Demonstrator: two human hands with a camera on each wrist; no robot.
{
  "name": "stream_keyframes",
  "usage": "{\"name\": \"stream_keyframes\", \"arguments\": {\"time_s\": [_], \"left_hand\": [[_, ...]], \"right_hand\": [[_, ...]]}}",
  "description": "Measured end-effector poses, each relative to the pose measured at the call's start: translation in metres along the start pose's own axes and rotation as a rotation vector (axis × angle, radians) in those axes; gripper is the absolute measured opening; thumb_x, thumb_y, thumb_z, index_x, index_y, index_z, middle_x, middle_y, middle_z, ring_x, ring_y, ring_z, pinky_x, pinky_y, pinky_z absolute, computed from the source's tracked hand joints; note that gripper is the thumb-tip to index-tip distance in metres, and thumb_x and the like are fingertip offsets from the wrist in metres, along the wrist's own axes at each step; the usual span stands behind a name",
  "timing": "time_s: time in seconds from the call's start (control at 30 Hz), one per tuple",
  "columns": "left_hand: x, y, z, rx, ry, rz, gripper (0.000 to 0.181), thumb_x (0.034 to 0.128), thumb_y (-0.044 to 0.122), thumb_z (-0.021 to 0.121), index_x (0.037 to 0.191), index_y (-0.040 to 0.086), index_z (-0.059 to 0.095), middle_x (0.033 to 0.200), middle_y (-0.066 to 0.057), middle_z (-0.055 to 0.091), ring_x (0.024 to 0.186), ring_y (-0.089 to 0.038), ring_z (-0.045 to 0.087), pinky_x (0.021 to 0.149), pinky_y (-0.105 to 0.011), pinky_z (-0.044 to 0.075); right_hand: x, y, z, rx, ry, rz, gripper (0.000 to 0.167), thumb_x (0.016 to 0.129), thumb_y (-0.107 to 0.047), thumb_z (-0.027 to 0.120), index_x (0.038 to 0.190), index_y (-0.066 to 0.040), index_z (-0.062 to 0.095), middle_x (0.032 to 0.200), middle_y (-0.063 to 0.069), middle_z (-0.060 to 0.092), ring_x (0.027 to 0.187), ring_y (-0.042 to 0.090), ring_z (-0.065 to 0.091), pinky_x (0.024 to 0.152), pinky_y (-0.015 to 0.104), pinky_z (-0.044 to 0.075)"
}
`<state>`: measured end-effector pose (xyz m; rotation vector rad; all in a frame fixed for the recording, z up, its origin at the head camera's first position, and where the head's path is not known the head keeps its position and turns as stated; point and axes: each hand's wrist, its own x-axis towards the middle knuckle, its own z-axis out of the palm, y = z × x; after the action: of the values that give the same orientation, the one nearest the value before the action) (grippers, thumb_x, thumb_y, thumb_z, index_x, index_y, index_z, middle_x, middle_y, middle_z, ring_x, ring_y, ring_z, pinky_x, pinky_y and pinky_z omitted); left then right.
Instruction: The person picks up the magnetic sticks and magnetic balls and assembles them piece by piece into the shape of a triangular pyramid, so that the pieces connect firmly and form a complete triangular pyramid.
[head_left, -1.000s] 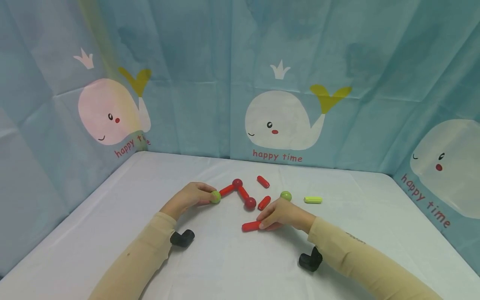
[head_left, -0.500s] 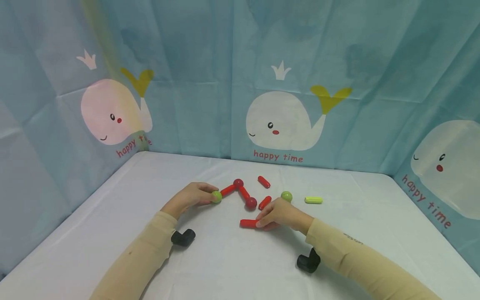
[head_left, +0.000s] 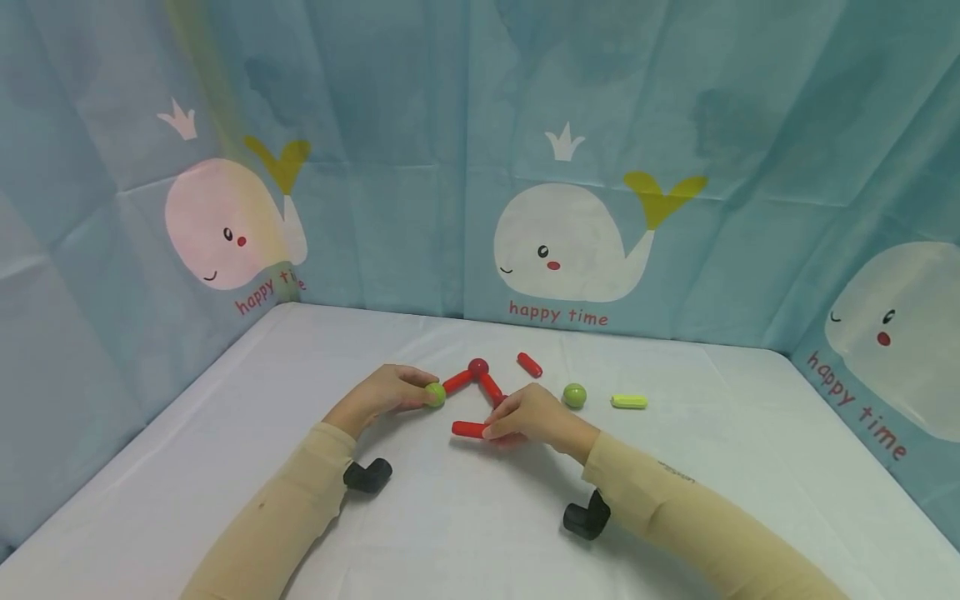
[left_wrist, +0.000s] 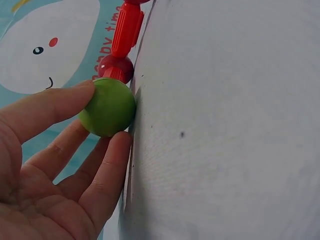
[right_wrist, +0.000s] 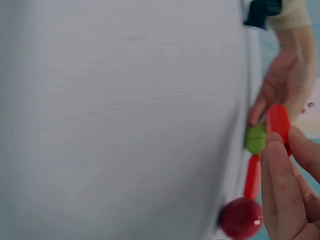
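Note:
My left hand (head_left: 384, 396) pinches a green ball (left_wrist: 111, 109) between thumb and fingertips. From that ball runs a bent chain on the table: a red rod (head_left: 458, 382), a dark red ball (head_left: 478, 367), then another red rod (head_left: 490, 387). The dark red ball at the chain's near end is mostly covered by my right hand (head_left: 536, 417) in the head view. Thumb and fingers of the right hand grip a loose red rod (right_wrist: 279, 122) by one end. Its free end points left toward the green ball, apart from it in the head view.
Behind the right hand lie a red rod (head_left: 529, 364), a second green ball (head_left: 574, 395) and a yellow-green rod (head_left: 629, 402). The white table (head_left: 675, 500) meets a blue whale-print curtain (head_left: 420, 233) at the back and sides.
The right hand has carried its red rod left and slightly away from me, toward the chain. It now hides one loose red rod and most of the chain's near ball. The left hand stays put.

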<state>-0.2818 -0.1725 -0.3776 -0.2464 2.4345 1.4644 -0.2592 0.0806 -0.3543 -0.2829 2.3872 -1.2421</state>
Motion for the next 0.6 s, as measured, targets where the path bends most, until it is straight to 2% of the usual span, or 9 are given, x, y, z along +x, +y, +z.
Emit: {"name": "stream_keyframes", "arguments": {"time_s": [0.13,0.37,0.6], "left_hand": [[0.0,0.0,0.0,0.001,0.002,0.0,0.038,0.0831,0.024,0.079,0.12,0.019,0.072,0.13,-0.008,0.063,0.116,-0.025,0.057,0.101,-0.04,0.049],[0.001,0.0,0.0,0.003,0.002,0.005,0.038,0.0823,0.024,0.08,0.119,0.019,0.072,0.127,-0.007,0.065,0.113,-0.023,0.058,0.1,-0.039,0.05],[0.001,0.0,-0.001,-0.009,-0.016,0.006,0.038,0.0833,0.024,0.078,0.12,0.018,0.072,0.129,-0.008,0.064,0.114,-0.024,0.057,0.099,-0.037,0.05]], "right_hand": [[0.005,-0.01,-0.001,0.043,0.029,0.011,0.015,0.084,-0.017,0.08,0.093,-0.006,0.078,0.082,0.005,0.076,0.073,0.013,0.073,0.076,0.023,0.059],[0.015,-0.02,0.003,-0.023,0.096,-0.008,0.015,0.084,-0.019,0.079,0.093,-0.007,0.079,0.08,0.003,0.075,0.07,0.013,0.07,0.075,0.023,0.058],[0.026,-0.024,0.008,0.011,0.125,-0.005,0.014,0.084,-0.014,0.079,0.093,-0.002,0.078,0.082,0.007,0.076,0.071,0.015,0.074,0.073,0.024,0.059]]}}
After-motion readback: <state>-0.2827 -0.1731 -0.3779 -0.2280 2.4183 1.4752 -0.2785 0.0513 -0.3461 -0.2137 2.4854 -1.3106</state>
